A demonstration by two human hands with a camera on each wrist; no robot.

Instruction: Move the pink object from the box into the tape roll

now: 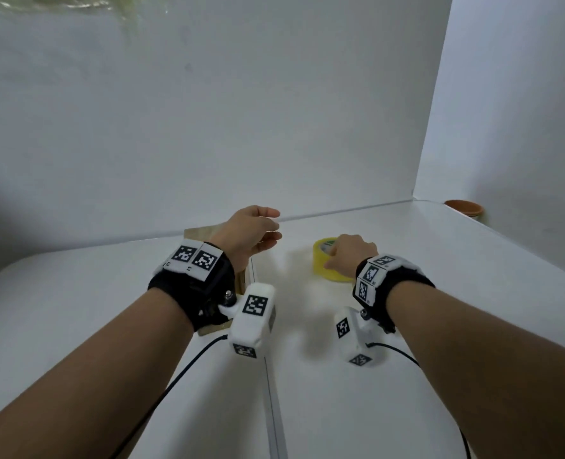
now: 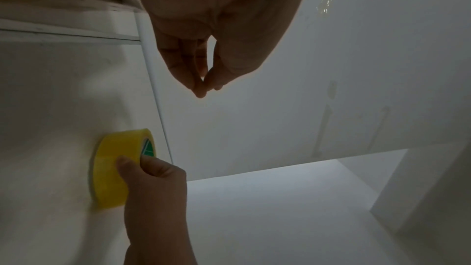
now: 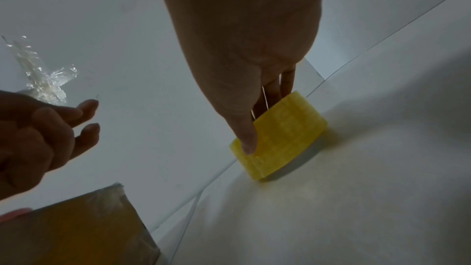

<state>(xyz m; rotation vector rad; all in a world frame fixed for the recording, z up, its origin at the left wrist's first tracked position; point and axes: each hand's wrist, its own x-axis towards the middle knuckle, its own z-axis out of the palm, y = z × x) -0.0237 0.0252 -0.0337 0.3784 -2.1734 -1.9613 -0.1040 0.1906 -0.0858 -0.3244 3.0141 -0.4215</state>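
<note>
A yellow tape roll [image 1: 321,264] lies flat on the white table [image 1: 440,309], right of centre. My right hand [image 1: 350,250] grips it, with the thumb on the outer side and the fingers reaching over the rim into the core. The left wrist view shows the roll [image 2: 114,158] with a green label inside and the right hand [image 2: 153,178] on it. In the right wrist view the thumb presses the roll's side [image 3: 285,138]. My left hand [image 1: 254,231] hovers above the table to the left of the roll. Its fingers [image 2: 178,67] are loosely bent toward the thumb, with nothing visible between them.
A flat brown cardboard piece [image 1: 198,235] lies under my left wrist and shows again as a brown slab [image 3: 76,229]. A terracotta pot [image 1: 463,207] stands at the far right by the side wall. Crumpled clear film [image 3: 43,80] sticks to the white back wall. A seam [image 1: 271,392] divides the table.
</note>
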